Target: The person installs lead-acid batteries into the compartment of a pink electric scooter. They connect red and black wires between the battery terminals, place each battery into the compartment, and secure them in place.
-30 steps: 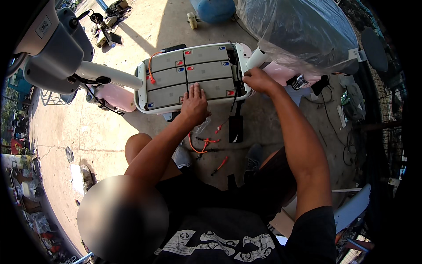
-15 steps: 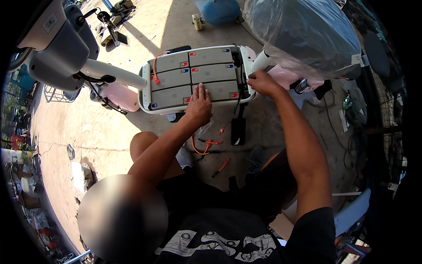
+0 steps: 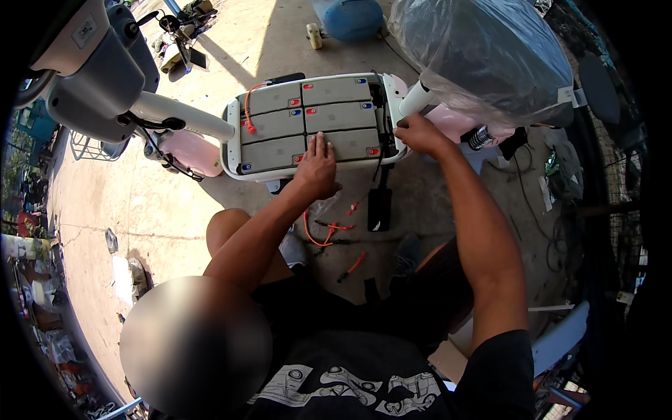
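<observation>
Several grey batteries (image 3: 271, 152) with red and blue terminals lie in two columns inside the white frame (image 3: 280, 173) of an electric scooter. My left hand (image 3: 319, 168) rests with its fingers stretched out on the near edge of the batteries, close to a red terminal. At the frame's right end, my right hand (image 3: 418, 133) is closed with fingers pinched against the white rim; whatever is between them is hidden. Black cables (image 3: 381, 115) run down beside the right-hand batteries. A red wire (image 3: 246, 108) lies over the far left battery.
Short red wires (image 3: 327, 234) lie on the concrete between my feet, near a black pedal-like piece (image 3: 379, 209). A plastic-wrapped seat (image 3: 483, 63) rises at the right. The grey front column (image 3: 91, 98) stands left. A blue rounded object (image 3: 350, 19) sits beyond.
Both hands stay almost where they were. The thumb of my left hand has shifted slightly outward to the right.
</observation>
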`<state>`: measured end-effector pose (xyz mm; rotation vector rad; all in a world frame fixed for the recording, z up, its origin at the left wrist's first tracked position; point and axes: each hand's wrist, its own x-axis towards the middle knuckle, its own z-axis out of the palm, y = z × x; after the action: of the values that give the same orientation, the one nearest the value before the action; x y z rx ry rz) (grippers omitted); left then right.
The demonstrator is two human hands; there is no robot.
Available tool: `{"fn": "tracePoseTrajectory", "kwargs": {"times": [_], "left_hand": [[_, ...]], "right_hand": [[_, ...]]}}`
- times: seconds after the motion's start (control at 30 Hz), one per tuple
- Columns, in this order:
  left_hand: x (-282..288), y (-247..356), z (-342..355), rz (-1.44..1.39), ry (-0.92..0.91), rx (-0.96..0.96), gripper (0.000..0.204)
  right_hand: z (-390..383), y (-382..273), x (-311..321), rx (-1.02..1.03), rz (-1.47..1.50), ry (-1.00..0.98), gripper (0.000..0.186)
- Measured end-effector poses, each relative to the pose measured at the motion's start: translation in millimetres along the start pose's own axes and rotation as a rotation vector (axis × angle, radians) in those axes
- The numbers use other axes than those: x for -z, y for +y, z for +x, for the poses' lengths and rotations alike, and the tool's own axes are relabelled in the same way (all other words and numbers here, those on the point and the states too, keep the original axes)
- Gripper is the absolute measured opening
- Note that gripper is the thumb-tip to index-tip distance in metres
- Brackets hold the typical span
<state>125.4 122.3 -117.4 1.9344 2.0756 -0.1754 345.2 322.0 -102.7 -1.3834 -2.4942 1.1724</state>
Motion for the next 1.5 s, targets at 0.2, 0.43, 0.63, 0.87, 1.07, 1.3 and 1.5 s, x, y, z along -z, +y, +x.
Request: {"fn": "tracePoseTrajectory", "kwargs": {"times": [0.2,0.43,0.63,0.87,1.07,1.3,1.5], "left_hand": [[-3.0,3.1,-2.9,-0.018,0.075,0.02,0.098],[-17.7,38.4,-20.5,-0.284,0.123,-0.172,0.048],[-59.0,40.7,-14.9,-0.343,-0.124,-0.14,0.049],[-89.3,30.3,-7.8,-0.52,-0.17,-0.144,0.034],[-52.8,21.6,-8.7,-0.464,-0.175,-0.196,0.025],[-0.6,7.5,-17.3,-0.622,-0.103,-0.037,0.026],[22.9,0.6,-17.3,-0.636,0.074,-0.075,0.024]], "right_hand": [[-6.7,2.4,3.6,0.02,0.033,-0.049,0.039],[-10.9,4.1,6.0,0.067,0.027,-0.062,0.033],[-13.7,3.3,6.2,0.035,0.068,-0.068,0.035],[-15.7,0.5,12.5,-0.018,0.049,-0.12,0.039],[-25.1,-12.8,18.6,-0.05,0.062,-0.157,0.044],[-28.3,-15.6,15.5,-0.014,0.046,-0.169,0.042],[-34.9,-16.0,20.1,0.029,0.032,-0.179,0.039]]}}
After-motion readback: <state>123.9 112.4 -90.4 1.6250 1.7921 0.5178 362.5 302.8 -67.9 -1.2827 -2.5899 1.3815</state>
